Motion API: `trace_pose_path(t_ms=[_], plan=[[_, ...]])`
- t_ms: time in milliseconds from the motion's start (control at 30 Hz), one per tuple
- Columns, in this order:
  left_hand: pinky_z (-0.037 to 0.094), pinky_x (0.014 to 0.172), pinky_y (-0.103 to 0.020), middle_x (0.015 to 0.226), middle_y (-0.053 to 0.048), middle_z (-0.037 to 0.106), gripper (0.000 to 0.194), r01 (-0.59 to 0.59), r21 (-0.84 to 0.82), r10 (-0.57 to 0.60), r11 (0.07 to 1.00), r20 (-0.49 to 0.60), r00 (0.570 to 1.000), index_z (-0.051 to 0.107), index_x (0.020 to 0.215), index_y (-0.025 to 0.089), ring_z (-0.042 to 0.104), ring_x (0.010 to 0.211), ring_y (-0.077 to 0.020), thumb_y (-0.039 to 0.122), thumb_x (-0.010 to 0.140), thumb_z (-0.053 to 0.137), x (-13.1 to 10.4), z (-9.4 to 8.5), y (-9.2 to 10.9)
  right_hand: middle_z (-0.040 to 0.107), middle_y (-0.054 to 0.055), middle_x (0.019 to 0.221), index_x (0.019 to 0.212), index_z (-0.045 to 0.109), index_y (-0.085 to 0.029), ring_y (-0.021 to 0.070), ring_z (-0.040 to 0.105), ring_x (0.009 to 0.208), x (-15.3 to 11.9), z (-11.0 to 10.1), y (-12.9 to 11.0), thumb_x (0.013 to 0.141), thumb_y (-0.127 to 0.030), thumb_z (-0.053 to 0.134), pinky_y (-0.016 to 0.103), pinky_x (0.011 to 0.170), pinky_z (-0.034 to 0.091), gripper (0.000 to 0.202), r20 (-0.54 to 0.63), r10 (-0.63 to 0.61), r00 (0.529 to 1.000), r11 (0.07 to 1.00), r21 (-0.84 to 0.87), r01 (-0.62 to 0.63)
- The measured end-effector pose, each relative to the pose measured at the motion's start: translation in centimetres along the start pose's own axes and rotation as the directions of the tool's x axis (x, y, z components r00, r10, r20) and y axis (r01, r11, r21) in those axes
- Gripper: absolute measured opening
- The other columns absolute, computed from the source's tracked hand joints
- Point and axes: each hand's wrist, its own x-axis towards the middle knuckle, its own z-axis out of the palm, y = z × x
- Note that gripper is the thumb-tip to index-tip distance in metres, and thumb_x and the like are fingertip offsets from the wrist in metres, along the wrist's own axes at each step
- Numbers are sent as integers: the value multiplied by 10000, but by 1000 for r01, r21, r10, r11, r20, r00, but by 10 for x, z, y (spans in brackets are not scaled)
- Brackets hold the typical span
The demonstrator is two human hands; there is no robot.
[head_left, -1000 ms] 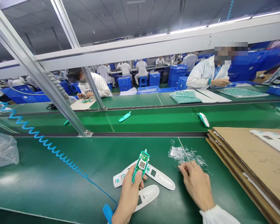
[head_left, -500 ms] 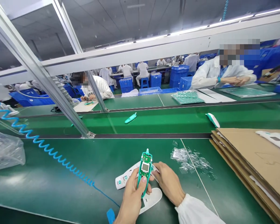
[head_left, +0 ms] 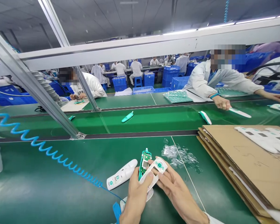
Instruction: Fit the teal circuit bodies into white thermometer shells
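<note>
My left hand [head_left: 136,189] is closed around a teal device housing [head_left: 140,174] with a green circuit board [head_left: 145,164] inside, and its thumb also presses on a white plastic cover [head_left: 163,167]. That cover has an oblong opening and a round teal button part at its upper end. Fingers of my right hand [head_left: 175,183] grip it from the right, tilted just over the board. A white shell with teal buttons [head_left: 122,175] lies to the left of my hands. Another white shell [head_left: 150,194] is partly hidden beneath them.
Clear plastic film scraps [head_left: 177,154] lie right of my hands. Stacked cardboard [head_left: 214,146] bearing white covers [head_left: 259,137] stands at right. A coiled blue cord [head_left: 60,161] crosses the left. Teal and white housings [head_left: 127,117] lie on the green belt [head_left: 163,119]; a co-worker's hand [head_left: 221,102] reaches there.
My right hand has lifted the white cover up to the housing, and my left thumb has moved onto it. The co-worker opposite has stretched both arms to the belt. The view has shifted right.
</note>
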Motion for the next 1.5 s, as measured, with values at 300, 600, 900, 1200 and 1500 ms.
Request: trace_pose_path(t_ms=[300,600,900,1200,1500], plan=[[521,941,-380,1208,-129,710,666,-130,108,139,986,-77,987,660,1300,199,639,1134,-292,710,909,487,-11,-13,-8,696,113,1266,1312,642,-265,301,673,1150,0,-32,-2,655,-565,879,470,1044,509,760,6,-39,999,992,-119,40],[482,1089,-458,1306,-132,695,468,-399,311,381,863,119,917,717,1286,243,621,1227,-325,505,910,623,-14,-11,-14,697,92,1207,1176,666,-243,255,658,1134,0,-24,0,742,-487,846,428,1079,475,530,-30,-87,996,983,-163,81],[512,1051,-418,1316,-133,699,458,-401,397,412,825,63,909,690,1308,232,653,1222,-323,470,924,617,-18,-3,-24,673,88,1229,1253,645,-247,241,627,1148,3,-31,5,874,-570,692,398,1041,491,500,-104,-56,993,996,-81,48],[516,974,-389,1251,-144,729,444,-469,461,428,753,198,882,672,1341,228,704,1104,-316,433,978,518,-20,0,-19,660,77,1087,996,659,-226,230,626,1028,0,-21,-6,919,-525,649,374,937,527,309,-11,-77,997,996,35,77],[482,766,-325,939,-85,758,380,-187,422,196,887,21,980,738,1173,299,661,877,-284,481,843,691,-27,10,-3,676,115,1269,1248,665,-244,269,639,1121,-2,-39,-12,853,-591,695,443,1025,506,526,-19,23,1000,995,-95,-25]])
